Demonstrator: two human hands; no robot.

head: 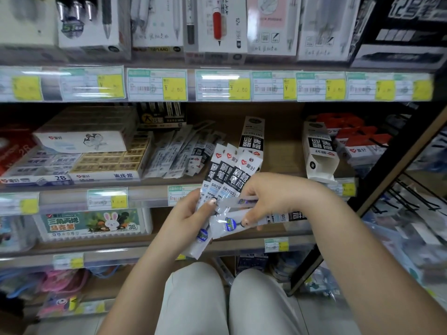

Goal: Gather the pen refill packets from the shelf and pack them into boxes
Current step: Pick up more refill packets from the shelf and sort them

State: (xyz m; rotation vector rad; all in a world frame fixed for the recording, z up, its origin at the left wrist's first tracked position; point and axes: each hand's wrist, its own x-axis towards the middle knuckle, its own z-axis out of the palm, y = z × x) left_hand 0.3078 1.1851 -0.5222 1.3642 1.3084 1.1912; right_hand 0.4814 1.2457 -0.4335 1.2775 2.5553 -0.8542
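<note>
Gathering step. Left hand [191, 213] grips fanned refill packets [226, 175]; right hand [268, 199] pinches crosswise packet [244, 220]. Next: square stack, slide into open box [319, 153] on shelf [280, 141].

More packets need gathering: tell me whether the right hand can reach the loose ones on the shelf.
Probably not yet: the right hand already holds a packet crosswise. Nothing blocks the way to the loose packets.

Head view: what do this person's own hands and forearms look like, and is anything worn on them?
Both forearms are bare up to the frame's edge, with no sleeves, gloves, watch or rings showing. The left hand has a short, pale thumbnail. The right hand has a fingernail with a small dark mark on it. Light-coloured trousers cover the knees below.
</note>
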